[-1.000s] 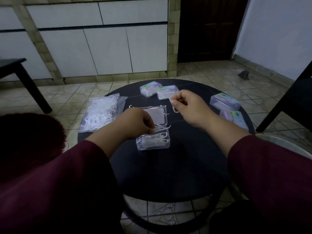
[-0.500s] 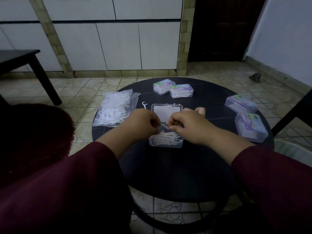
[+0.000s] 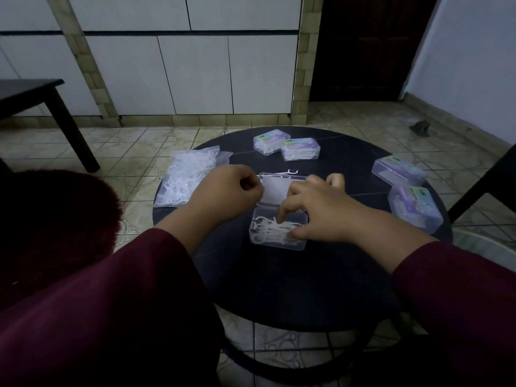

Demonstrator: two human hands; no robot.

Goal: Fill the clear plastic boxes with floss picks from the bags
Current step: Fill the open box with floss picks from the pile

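Note:
An open clear plastic box (image 3: 300, 219) sits mid-table, partly filled with white floss picks (image 3: 265, 231), its lid (image 3: 272, 188) laid back behind it. My right hand (image 3: 318, 210) is over the box, forefinger and thumb curled down onto the picks inside. My left hand (image 3: 226, 191) is curled by the lid's left edge, and a thin white bit shows at its fingertips. A clear bag of floss picks (image 3: 187, 177) lies at the table's left edge. One loose floss pick (image 3: 291, 172) lies just behind the lid.
Two closed, filled boxes (image 3: 269, 141) (image 3: 300, 149) stand at the back of the round dark table (image 3: 293, 289). Two more closed boxes (image 3: 398, 170) (image 3: 416, 209) are at its right edge. A dark side table (image 3: 55, 113) stands far left, and a chair frame (image 3: 488, 185) at the right.
My right hand came back from above the lid and went down into the box with a pick. My left hand moved from the box's front up to the lid's left edge.

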